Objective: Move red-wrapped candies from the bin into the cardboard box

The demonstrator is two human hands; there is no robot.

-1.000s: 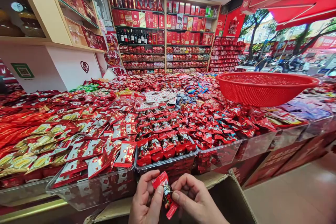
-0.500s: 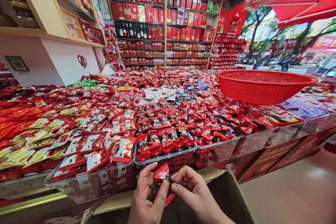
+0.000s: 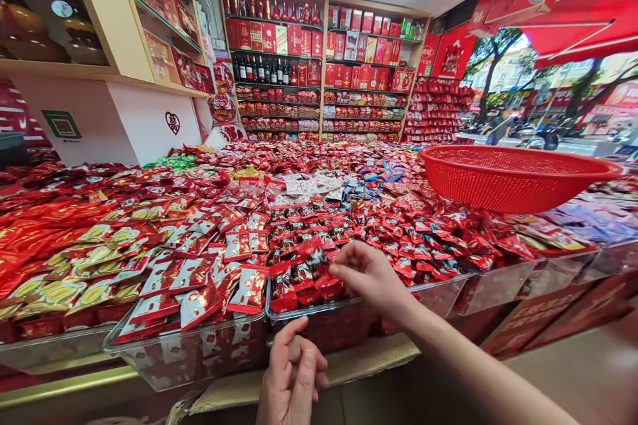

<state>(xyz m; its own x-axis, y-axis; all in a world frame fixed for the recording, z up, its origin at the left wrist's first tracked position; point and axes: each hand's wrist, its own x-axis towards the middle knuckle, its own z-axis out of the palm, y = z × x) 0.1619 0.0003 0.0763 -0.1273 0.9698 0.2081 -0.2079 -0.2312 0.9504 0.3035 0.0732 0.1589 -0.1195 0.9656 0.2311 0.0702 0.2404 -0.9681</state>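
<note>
My right hand reaches out over a clear plastic bin of red-wrapped candies and pinches one small red candy packet between thumb and fingers, just above the packets lined up in that bin. My left hand stays low near the counter's front edge, above a cardboard box. Its fingers are curled loosely together and nothing shows in them.
A wide counter is covered in bins of red, gold and purple wrapped sweets. A red mesh basket rests on the piles at the right. Shelves of red boxes and bottles line the back wall. The street shows at the far right.
Both hands held the red packet near the box edge before. Now my right hand alone has carried it up and forward over the bin, and my left hand has let go.
</note>
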